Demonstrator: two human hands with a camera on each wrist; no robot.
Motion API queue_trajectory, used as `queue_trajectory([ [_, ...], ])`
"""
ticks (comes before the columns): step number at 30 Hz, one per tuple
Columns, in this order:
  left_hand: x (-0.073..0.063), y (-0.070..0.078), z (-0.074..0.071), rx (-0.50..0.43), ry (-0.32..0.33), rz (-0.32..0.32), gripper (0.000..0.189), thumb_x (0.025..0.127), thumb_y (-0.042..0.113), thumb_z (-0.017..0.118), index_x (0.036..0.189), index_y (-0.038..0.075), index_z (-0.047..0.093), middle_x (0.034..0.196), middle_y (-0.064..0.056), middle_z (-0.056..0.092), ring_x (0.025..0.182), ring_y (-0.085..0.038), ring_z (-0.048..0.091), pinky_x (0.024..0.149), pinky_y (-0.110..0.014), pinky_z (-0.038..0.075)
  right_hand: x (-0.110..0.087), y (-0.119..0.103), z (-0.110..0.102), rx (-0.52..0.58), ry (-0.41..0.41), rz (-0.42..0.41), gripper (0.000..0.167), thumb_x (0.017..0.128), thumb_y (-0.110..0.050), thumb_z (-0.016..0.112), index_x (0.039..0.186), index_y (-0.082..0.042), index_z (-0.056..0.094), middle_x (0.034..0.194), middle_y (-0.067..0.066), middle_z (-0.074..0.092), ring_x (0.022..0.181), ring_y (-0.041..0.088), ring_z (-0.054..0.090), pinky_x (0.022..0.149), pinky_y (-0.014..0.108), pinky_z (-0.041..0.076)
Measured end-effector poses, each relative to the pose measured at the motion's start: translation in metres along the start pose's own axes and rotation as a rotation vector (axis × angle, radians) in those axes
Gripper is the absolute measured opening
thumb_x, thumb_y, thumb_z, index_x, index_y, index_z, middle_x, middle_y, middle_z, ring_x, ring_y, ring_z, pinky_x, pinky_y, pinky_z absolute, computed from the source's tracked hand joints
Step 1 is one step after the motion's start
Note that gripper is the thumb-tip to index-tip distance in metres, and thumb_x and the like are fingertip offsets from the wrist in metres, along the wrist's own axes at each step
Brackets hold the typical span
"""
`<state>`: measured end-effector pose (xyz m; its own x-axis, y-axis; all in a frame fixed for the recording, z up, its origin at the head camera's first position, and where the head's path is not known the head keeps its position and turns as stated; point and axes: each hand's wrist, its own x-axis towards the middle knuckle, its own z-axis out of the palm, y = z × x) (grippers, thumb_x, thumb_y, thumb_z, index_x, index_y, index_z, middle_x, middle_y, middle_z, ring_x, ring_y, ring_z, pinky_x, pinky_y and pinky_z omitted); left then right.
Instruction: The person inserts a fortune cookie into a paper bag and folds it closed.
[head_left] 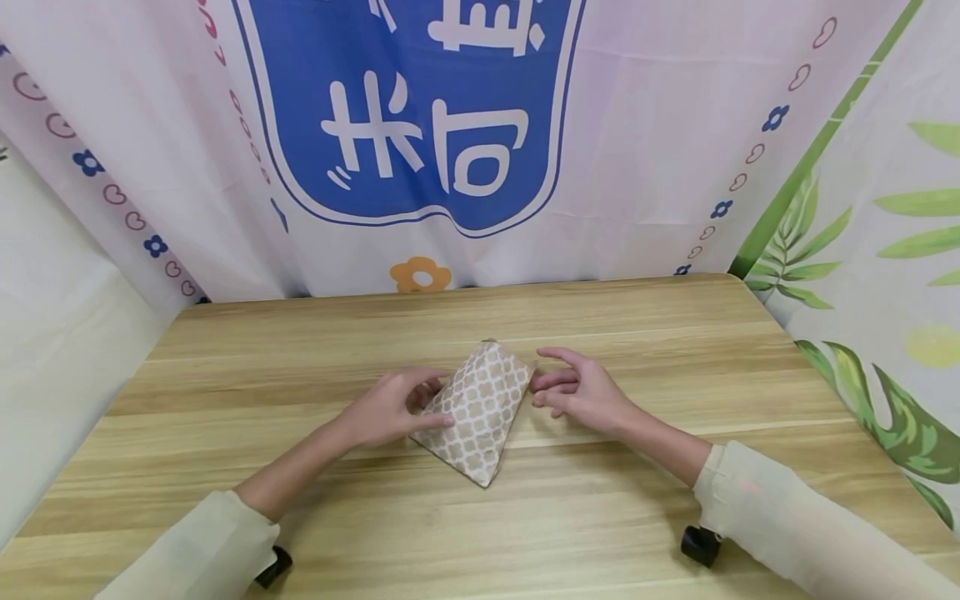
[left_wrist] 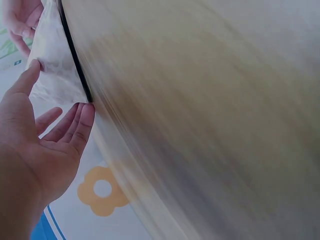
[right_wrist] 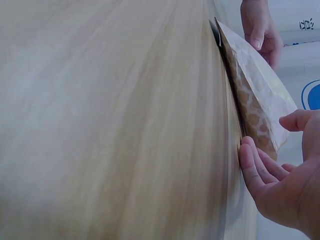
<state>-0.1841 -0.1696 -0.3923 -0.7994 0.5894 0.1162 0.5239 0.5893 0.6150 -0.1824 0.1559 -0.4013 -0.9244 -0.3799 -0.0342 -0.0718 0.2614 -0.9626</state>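
Observation:
A beige packet [head_left: 480, 404] with a white lattice pattern lies askew on the wooden table, one corner toward the viewer. It stands up from the tabletop with slanting sides in the right wrist view. My left hand [head_left: 393, 408] is at its left side, the thumb lying over the patterned face and the other fingers by the far edge. In the left wrist view, fingertips [left_wrist: 86, 111] meet a lower corner of the packet [left_wrist: 57, 75]. My right hand [head_left: 581, 392] is beside the right corner, fingers spread and loosely bent, with fingertips [right_wrist: 246, 150] close to the packet's lower edge.
The wooden table [head_left: 615, 508] runs back to a white curtain [head_left: 645, 167] with a blue sign and an orange flower [head_left: 408, 275]. A leaf-printed cloth [head_left: 885, 275] hangs along the right side. Dark pieces [head_left: 701, 546] show below both sleeves.

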Motion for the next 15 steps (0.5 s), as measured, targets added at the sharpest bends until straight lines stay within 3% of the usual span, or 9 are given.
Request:
queue_trajectory([
  [10, 0.008, 0.005, 0.005, -0.092, -0.007, -0.034, 0.071, 0.091, 0.031, 0.081, 0.147, -0.003, 0.053, 0.115, -0.014, 0.071, 0.096, -0.019, 0.07, 0.085, -0.037, 0.06, 0.009, -0.001, 0.006, 0.019, 0.004, 0.006, 0.077, 0.092, -0.003, 0.075, 0.157, 0.004, 0.034, 0.123, 0.028, 0.068, 0.1, 0.033, 0.074, 0.074, 0.036, 0.064],
  [15, 0.011, 0.006, 0.007, -0.232, -0.014, -0.081, 0.074, 0.094, 0.021, 0.079, 0.152, -0.007, 0.044, 0.121, -0.021, 0.068, 0.092, -0.021, 0.071, 0.076, -0.033, 0.063, 0.011, -0.001, 0.008, 0.03, 0.02, 0.014, 0.078, 0.092, -0.003, 0.076, 0.157, 0.002, 0.034, 0.126, 0.029, 0.065, 0.098, 0.032, 0.073, 0.074, 0.037, 0.064],
])
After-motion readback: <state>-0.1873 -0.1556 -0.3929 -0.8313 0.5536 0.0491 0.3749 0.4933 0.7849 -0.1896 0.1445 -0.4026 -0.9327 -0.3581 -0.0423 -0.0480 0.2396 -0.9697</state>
